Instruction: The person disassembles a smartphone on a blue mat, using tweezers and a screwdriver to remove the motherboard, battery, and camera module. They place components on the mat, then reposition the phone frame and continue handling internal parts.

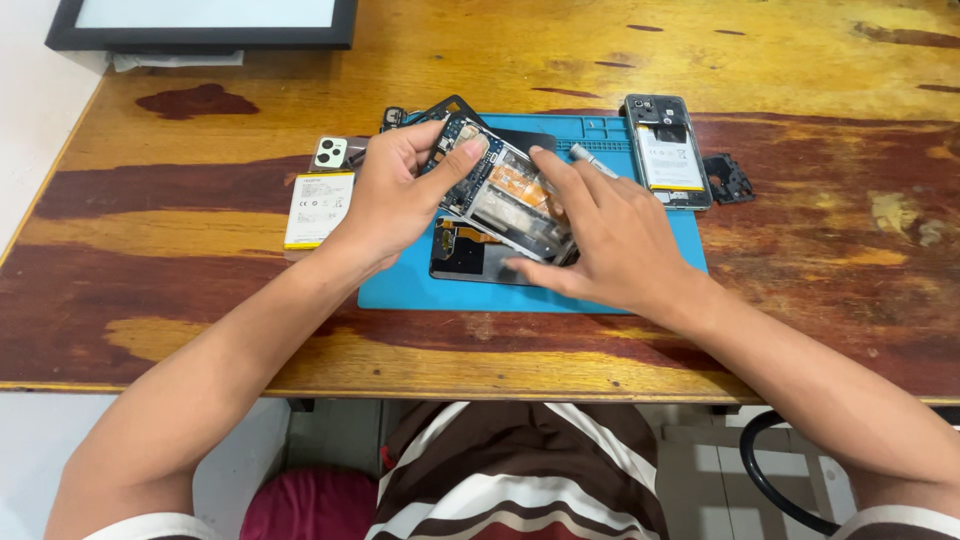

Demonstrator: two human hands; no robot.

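An opened phone body [505, 195] with bare circuit board and orange flex parts is held tilted above the blue work mat [400, 285]. My left hand [395, 195] grips its upper left end, thumb on the board. My right hand [610, 235] holds its lower right end, index finger stretched over the inside. Under the phone a dark screen panel [462, 255] lies flat on the mat. A black plastic frame [450, 106] sticks out behind my left hand.
A second opened phone [668, 150] with a white battery lies at the mat's right edge, a small black part [728, 178] beside it. A phone back and loose battery [320, 200] lie left of the mat. A black-framed screen [200, 25] stands at the back left.
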